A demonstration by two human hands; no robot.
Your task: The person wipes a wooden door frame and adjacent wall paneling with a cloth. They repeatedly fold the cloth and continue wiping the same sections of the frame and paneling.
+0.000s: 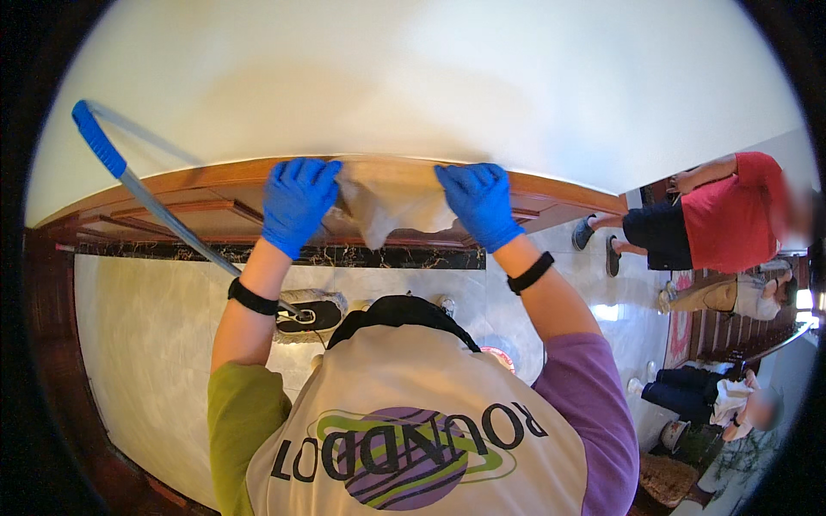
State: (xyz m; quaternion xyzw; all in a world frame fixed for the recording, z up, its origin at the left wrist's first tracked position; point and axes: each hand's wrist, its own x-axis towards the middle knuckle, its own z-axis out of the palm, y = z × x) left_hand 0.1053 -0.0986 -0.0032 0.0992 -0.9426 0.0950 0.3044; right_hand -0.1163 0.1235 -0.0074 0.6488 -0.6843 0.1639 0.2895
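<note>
A pale, beige-looking cloth (393, 200) hangs over the wooden top rail (226, 173) of the wall panelling, its lower corner drooping down the front. My left hand (300, 205), in a blue glove, grips the cloth's left end at the rail. At the right end, my gloved right hand (481, 203) holds it with the fingers bent over the rail. Both palms are hidden. To the left, a mop with a blue grip (100, 138) leans on the white wall. Its grey pole passes behind my left forearm to a flat mop head (313, 315) on the floor.
A black marbled skirting (413, 258) runs below the panelling, above grey floor tiles (142, 322). A red-and-white round object (498, 358) is partly hidden by my body. Off to the right stand a person in a red shirt (729, 213) and two more people. A potted plant (674, 435) is beyond.
</note>
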